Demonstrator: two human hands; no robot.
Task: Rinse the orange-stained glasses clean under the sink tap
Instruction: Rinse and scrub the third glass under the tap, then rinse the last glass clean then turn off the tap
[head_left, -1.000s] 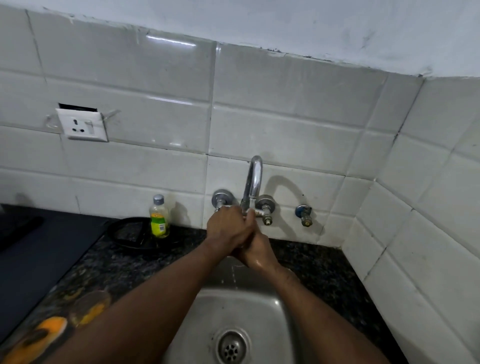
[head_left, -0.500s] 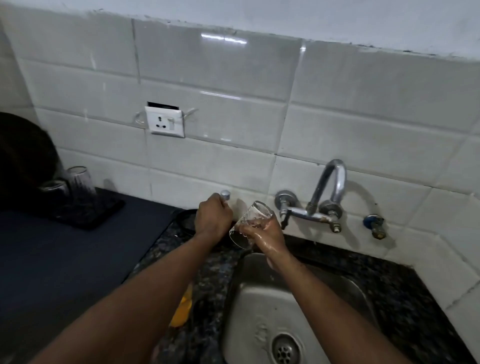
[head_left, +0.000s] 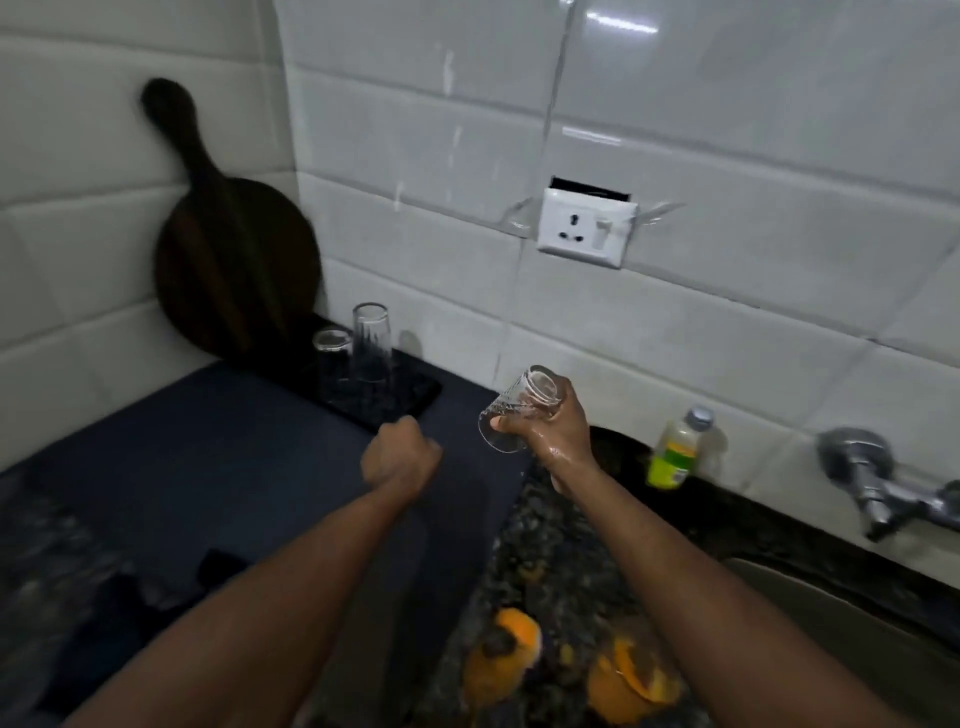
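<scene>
We hold a small clear drinking glass (head_left: 519, 410) up in the air in our wet right hand (head_left: 561, 436). It is tipped over, with its thick bottom pointing up and its open mouth pointing down to the left. A tall clear glass (head_left: 371, 340) and a short clear glass (head_left: 332, 358) stand side by side on a dark tray (head_left: 410, 400) by the wall. An orange-smeared glass (head_left: 501, 654) and a second orange-smeared glass (head_left: 631, 675) sit on the speckled stone counter (head_left: 561, 545), too blurry to see well.

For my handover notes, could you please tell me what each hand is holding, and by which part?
The right hand grips a clear glass round its side wall; left hand is fisted, empty.
</scene>
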